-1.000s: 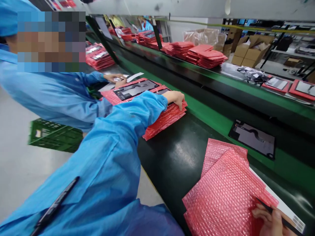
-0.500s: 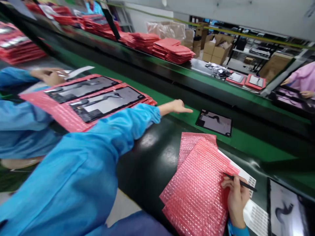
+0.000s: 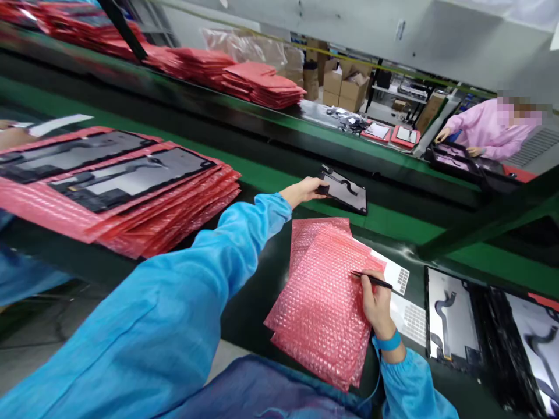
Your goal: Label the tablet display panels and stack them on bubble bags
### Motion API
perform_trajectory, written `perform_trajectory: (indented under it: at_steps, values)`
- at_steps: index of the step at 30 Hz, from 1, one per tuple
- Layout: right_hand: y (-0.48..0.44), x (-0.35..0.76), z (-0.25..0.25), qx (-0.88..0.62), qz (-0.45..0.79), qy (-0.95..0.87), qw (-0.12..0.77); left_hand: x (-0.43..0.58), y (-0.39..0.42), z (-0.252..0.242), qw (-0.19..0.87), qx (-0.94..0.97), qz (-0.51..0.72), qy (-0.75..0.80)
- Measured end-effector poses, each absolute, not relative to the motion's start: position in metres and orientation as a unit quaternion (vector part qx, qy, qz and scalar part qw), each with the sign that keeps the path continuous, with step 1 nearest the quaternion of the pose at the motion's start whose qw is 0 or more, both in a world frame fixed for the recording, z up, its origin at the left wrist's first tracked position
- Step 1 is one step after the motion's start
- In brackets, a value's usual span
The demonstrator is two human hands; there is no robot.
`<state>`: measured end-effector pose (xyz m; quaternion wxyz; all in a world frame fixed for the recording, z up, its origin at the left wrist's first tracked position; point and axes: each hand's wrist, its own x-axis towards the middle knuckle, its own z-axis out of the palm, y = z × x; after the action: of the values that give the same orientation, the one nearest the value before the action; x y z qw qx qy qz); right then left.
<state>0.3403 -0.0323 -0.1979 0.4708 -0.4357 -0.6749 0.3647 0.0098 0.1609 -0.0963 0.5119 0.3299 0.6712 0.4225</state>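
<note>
Display panel (image 3: 348, 190) at green strip (image 3: 393, 220) | left end clamped in fingers of left hand (image 3: 304, 191); long axis directed rightward, away from them | tweezer-like tool (image 3: 376, 281) pinched in right hand (image 3: 377, 302), farther off.

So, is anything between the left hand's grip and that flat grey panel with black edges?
Nothing visible: the left hand's grip holds the flat grey panel at its left edge. The pink plastic bubble sheets lie nearer the camera, not between them.
</note>
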Motion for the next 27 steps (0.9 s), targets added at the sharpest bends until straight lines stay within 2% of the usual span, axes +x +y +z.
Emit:
perform_trajectory:
  at_steps: [4, 6, 10, 13, 15, 19, 22, 25, 27]
  values:
    - [-0.037, 0.340, -0.188, -0.367, 0.314, -0.793, 0.372, 0.028, 0.104, -0.078, 0.555, 0.288, 0.508, 0.592]
    - [-0.038, 0.341, -0.186, -0.364, 0.312, -0.800, 0.361, 0.041, 0.055, -0.073, 0.573, 0.274, 0.527, 0.564]
    - [-0.035, 0.356, -0.182, -0.438, 0.353, -0.686, 0.461, 0.091, -0.069, -0.085, 0.634, 0.243, 0.527, 0.512]
    - [-0.024, 0.380, -0.172, -0.493, 0.374, -0.555, 0.556, 0.140, -0.147, -0.112, 0.666, 0.188, 0.510, 0.510]
    - [-0.015, 0.400, -0.164, -0.513, 0.381, -0.502, 0.583, 0.166, -0.180, -0.132, 0.675, 0.132, 0.505, 0.522]
    - [-0.001, 0.437, -0.152, -0.554, 0.396, -0.499, 0.535, 0.180, -0.210, -0.156, 0.729, 0.057, 0.446, 0.516]
    - [0.003, 0.455, -0.150, -0.576, 0.439, -0.512, 0.462, 0.157, -0.214, -0.145, 0.844, 0.100, 0.250, 0.463]
    - [0.002, 0.463, -0.149, -0.597, 0.460, -0.514, 0.410, 0.132, -0.193, -0.112, 0.857, 0.273, 0.146, 0.412]
    - [0.000, 0.464, -0.149, -0.610, 0.464, -0.511, 0.390, 0.128, -0.163, -0.090, 0.785, 0.456, 0.154, 0.391]
